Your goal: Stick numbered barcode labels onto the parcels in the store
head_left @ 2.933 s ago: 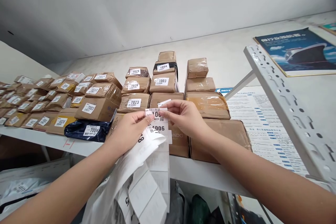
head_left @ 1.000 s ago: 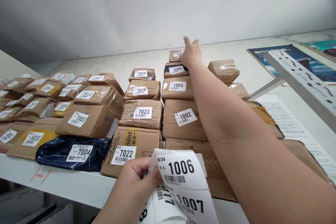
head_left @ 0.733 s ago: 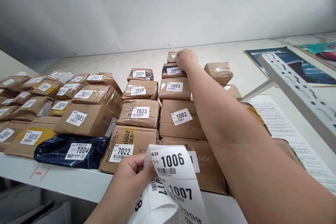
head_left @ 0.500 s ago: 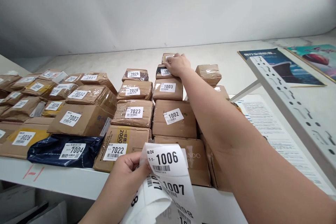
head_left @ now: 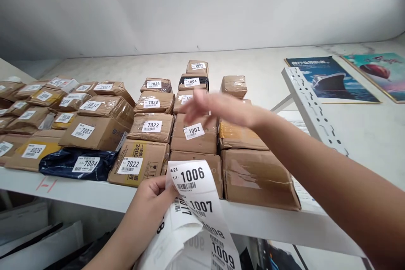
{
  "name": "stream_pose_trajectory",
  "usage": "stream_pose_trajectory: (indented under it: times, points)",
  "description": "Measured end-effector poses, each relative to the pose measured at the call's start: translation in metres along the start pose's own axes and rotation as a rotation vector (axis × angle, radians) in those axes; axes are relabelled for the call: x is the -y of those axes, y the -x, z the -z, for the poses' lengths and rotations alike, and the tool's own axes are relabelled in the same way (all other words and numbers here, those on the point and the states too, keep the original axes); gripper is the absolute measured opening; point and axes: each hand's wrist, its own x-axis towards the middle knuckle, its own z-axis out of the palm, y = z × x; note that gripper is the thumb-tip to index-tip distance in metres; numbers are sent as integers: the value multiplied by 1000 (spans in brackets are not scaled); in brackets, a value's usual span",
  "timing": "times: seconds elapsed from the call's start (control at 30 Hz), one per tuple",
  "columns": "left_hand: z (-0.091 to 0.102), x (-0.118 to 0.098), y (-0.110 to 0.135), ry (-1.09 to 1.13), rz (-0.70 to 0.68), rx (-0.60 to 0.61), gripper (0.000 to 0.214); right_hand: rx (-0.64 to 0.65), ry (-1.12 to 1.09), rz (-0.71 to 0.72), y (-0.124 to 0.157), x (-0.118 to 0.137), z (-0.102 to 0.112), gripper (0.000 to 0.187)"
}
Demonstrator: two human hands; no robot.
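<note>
My left hand (head_left: 155, 202) pinches a long, curling strip of printed number labels (head_left: 196, 202), with 1006 uppermost and 1007, 1008 and 1009 below it. My right hand (head_left: 218, 107), blurred by motion, is in front of the middle stack with fingers stretched out and nothing visible in them. Behind it is a carton labelled 1002 (head_left: 193, 145). On top of that stack sits a small box labelled 1005 (head_left: 196, 66), above a dark package labelled 1004 (head_left: 190, 81). Unlabelled brown cartons (head_left: 253, 173) form the stack to the right.
Several labelled parcels stand in stacks on a white shelf (head_left: 95, 197), among them a dark blue bag labelled 7004 (head_left: 68, 164). A perforated white upright (head_left: 313, 109) rises at the right, before a ship poster (head_left: 335, 80). White flat packages (head_left: 25, 219) are underneath.
My right hand has left the small top box and come down in front of the stack. That box now shows its 1005 label. My left hand still holds the strip; the view has shifted right.
</note>
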Motion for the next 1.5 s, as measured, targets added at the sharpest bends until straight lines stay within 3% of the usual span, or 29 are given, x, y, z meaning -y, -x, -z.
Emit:
stream_pose_trajectory:
  times: [0.03, 0.1, 0.23, 0.33, 0.43, 0.53, 0.63, 0.8, 1.0, 1.1, 1.23, 1.37, 1.5]
  points:
    - [-6, 3, 2, 5, 7, 1, 33, 139, -66, -17, 27, 9, -7, 41]
    - [-19, 9, 6, -9, -3, 9, 31, 193, -153, -71, 74, 18, -21, 47]
    - [-43, 16, 19, -126, -42, 189, 26, 27, -283, -216, 134, 8, -42, 14]
    - [-58, 14, 30, -218, -1, 323, 36, -77, -465, -361, 165, -7, -52, 13]
    - [-78, 14, 35, -363, 3, 271, 47, -120, -603, -451, 193, -16, -61, 18]
    - [-101, 23, 40, -474, -97, 209, 32, -184, -663, -467, 215, -20, -70, 18]
    - [-119, 36, 45, -513, -124, 153, 38, -307, -650, -480, 229, -22, -80, 16]
    - [-132, 53, 52, -464, -103, 40, 31, -424, -514, -405, 238, -20, -87, 8]
    - [-138, 48, 60, -555, -136, -104, 40, -576, -366, -230, 235, -15, -85, 13]
    - [-137, 42, 61, -509, -112, -113, 43, -613, -314, -190, 224, -18, -79, 15]
    - [-132, 39, 64, -549, -23, -81, 44, -682, -274, -240, 197, -29, -62, 14]
    - [-123, 39, 69, -568, 5, -89, 45, -567, -15, -321, 172, -38, -47, 11]
    - [-117, 36, 68, -547, -24, -145, 47, -432, 304, -430, 166, -33, -45, 9]
